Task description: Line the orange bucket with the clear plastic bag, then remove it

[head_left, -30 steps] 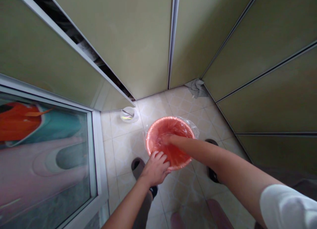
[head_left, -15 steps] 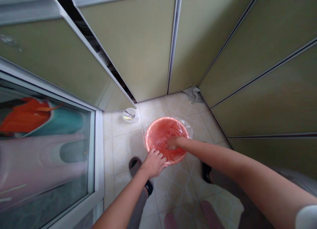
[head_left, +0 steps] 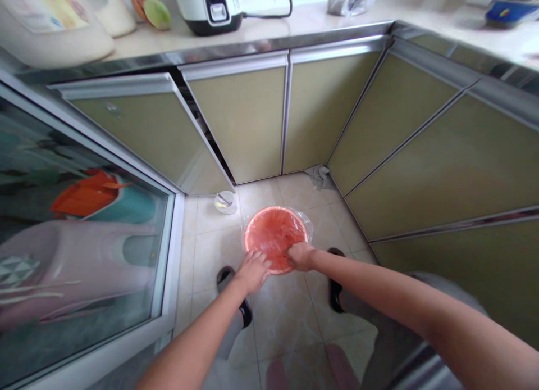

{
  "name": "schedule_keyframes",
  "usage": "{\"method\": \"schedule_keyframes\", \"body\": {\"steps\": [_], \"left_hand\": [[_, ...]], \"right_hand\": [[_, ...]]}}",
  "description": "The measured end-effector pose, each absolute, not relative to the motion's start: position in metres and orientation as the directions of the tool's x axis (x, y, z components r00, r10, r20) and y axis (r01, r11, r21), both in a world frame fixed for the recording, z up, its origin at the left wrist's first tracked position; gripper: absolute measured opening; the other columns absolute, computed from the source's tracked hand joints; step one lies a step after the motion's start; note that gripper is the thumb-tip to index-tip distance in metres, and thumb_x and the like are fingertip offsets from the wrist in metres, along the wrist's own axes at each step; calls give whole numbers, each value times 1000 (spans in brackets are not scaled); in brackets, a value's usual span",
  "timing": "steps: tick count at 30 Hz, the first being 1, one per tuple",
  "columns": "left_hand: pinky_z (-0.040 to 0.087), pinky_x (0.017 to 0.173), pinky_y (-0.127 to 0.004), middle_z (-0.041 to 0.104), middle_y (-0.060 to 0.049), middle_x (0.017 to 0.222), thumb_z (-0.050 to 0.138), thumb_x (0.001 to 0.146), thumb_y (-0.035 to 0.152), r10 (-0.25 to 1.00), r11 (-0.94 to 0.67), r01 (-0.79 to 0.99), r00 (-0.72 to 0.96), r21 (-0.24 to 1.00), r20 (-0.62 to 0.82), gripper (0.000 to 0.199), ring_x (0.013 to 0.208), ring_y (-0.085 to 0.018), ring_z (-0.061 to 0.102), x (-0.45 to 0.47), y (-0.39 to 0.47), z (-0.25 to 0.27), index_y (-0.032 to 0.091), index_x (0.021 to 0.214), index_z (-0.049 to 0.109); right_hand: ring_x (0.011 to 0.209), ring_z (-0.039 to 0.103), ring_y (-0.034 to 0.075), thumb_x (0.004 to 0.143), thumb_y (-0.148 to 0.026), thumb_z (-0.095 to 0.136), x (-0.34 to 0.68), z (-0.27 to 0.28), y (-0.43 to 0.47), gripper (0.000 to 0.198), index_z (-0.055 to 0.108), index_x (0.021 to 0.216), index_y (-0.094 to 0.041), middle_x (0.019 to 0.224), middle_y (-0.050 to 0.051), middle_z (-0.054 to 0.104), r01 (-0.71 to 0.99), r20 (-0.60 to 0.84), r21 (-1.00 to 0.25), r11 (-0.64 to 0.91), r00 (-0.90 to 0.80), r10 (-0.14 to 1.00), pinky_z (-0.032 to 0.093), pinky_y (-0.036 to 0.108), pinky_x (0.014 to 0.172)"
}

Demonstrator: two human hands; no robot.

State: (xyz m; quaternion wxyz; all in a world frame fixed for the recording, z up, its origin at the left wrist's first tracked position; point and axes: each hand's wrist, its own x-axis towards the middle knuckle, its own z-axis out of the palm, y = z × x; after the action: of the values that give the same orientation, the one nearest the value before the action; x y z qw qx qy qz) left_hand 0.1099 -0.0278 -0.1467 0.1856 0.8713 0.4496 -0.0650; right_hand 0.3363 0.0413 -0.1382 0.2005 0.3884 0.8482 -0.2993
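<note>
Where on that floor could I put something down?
Bare tiles lie between the cabinet doors and the orange bin, from the clear bowl across to the gray cloth; another patch lies between the two slippers. Crowded: the bin's near rim, with the left hand and right hand.

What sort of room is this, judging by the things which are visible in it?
Most likely a kitchen: what looks like a rice cooker stands on a counter, with cabinets below it.
</note>
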Motion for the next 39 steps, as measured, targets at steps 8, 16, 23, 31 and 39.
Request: {"method": "schedule_keyframes", "body": {"steps": [8,16,23,31,39], "left_hand": [[45,75,-28,74,-2,88,56,96,26,836,-16,865,288,502,-468,23,83,-19,68,113,-76,-84,27,108,76],[46,72,-26,43,8,70,61,98,32,996,-88,309,11,947,89,84,64,-12,47,130,-102,54,24,170,20],[48,66,-24,52,11,68,79,83,29,851,-387,232,-283,892,443,118,57,-11,46,103,-41,117,33,171,-1],[44,60,-21,54,12,65,78,74,24,915,-186,202,-321,962,244,120,55,-9,48,70,39,37,25,171,8],[45,65,-23,66,1,82,82,72,43,901,58,109,-435,992,-5,92,67,-11,58,51,72,-42,16,153,48]], "right_hand": [[92,75,25,92,-31,59,407,-79,-43,26,81,105,-27,99,8,80,818,-598,-460,346,-573,560,50,30,77],[61,48,14,94,-26,60,408,37,-42,80,30,168,-23,69,-6,52,398,96,-863,311,-477,874,45,25,65],[62,46,15,94,-33,66,409,91,21,97,10,173,-27,74,-4,57,210,377,-889,408,-170,910,45,27,58],[59,43,12,89,-34,69,424,34,78,97,19,171,-23,70,-7,56,298,288,-894,335,-190,939,42,25,58],[66,54,16,89,-43,62,417,-14,108,38,75,113,-16,72,1,63,491,207,-857,158,47,977,44,27,64]]}}
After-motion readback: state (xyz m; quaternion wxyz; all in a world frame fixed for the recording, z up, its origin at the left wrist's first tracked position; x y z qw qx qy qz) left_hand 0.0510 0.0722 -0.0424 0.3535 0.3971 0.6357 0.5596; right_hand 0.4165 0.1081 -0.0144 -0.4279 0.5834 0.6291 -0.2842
